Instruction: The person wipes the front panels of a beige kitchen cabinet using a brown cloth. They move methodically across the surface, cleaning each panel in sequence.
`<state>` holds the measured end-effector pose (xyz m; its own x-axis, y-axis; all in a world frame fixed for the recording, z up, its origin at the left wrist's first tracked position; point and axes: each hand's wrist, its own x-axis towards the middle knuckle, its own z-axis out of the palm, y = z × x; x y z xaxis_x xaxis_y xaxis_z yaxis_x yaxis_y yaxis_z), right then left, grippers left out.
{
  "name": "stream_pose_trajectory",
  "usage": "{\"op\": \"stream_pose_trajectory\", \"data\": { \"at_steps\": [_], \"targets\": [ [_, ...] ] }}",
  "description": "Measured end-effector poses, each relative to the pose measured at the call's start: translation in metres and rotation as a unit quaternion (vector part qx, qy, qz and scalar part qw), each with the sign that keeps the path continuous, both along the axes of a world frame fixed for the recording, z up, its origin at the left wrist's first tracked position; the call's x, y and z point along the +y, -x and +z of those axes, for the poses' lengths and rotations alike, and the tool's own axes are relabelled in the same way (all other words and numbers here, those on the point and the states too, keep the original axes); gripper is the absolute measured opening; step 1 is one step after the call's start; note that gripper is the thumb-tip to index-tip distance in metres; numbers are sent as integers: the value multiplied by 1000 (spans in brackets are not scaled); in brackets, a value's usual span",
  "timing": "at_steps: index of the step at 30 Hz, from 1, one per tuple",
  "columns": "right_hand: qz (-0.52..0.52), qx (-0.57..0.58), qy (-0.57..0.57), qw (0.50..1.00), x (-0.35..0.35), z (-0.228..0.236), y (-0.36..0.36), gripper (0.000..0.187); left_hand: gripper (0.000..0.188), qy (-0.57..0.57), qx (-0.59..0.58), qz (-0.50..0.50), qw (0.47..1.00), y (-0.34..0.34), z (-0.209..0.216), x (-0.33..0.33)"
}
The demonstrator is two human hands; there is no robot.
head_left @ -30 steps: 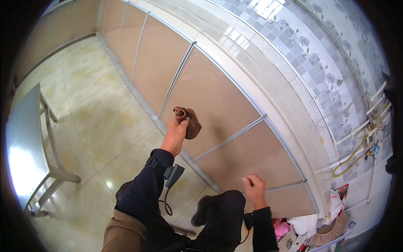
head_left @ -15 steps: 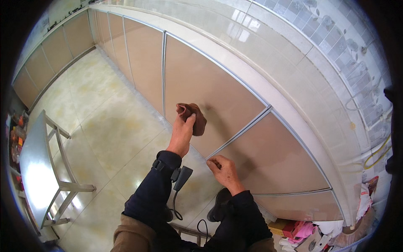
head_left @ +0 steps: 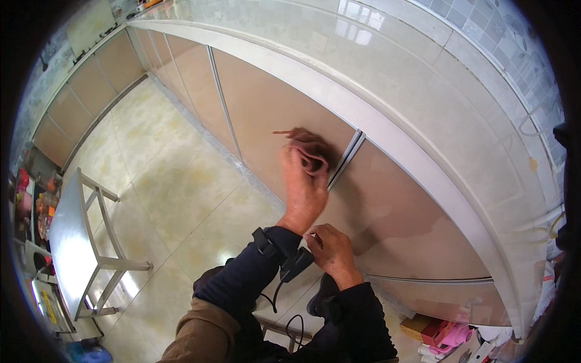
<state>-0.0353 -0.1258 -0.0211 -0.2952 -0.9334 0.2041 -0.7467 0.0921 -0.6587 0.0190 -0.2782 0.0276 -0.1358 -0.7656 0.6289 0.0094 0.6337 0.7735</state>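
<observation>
My left hand is closed around a bunched brown cloth, a little blurred. The cloth is up against the tan cabinet door, close to the grey metal strip along the door's edge. Lower and to the right, my right hand has its fingers curled in and shows nothing between them. It is just beyond my left wrist, in front of the neighbouring tan door; whether it touches that door I cannot tell. A dark device with a cable is strapped at my left wrist.
A pale countertop runs above the doors. To the left, a metal-topped table stands on the tiled floor. Red and pink items lie at the lower right, and a stool shows between my legs.
My left hand and the cloth have moved right across the door toward the metal strip. My right hand is slightly lower, nearer my left wrist. The view has shifted a little.
</observation>
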Motion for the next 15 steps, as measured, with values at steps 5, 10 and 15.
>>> {"op": "stream_pose_trajectory", "data": {
  "at_steps": [5, 10, 15],
  "targets": [
    [15, 12, 9, 1000, 1, -4, -1, 13, 57, 62, -6, -31, 998, 1, 13, 13],
    [10, -32, 16, 999, 8, -4, 1, 13, 51, 106, -18, 38, 993, -12, -18, -38],
    [9, -33, 20, 999, 15, -5, 12, 13, 49, 27, 22, 34, 999, -34, -69, -115]
  ]
}}
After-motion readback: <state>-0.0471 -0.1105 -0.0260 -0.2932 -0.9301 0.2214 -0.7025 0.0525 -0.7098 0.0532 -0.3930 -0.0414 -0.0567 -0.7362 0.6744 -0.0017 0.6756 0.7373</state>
